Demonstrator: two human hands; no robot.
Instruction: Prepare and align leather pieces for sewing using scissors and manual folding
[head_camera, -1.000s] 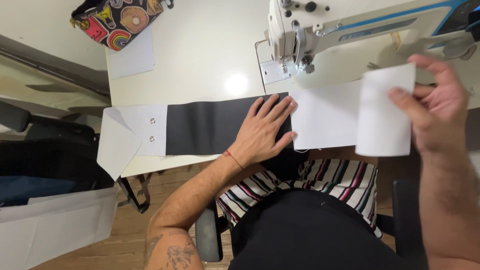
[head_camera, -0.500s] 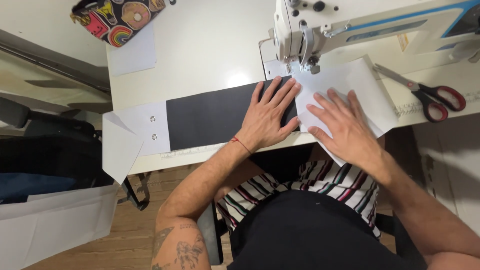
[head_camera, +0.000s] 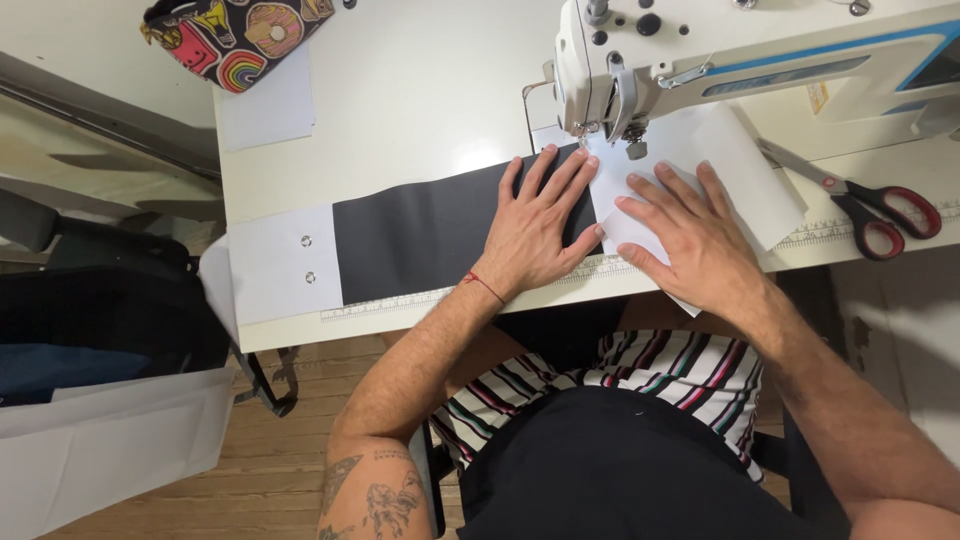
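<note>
Item: strip lying flat by the needle.
Left hand, right hand pressing, fingers spread; right fingertips sitting at needle's 6 o'clock, likely risking a prick.

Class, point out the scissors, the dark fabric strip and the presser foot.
scissors (head_camera: 872, 208): head view, red handles.
dark fabric strip (head_camera: 420, 235): head view, bare middle.
presser foot (head_camera: 634, 150): head view, lower tip.
</note>
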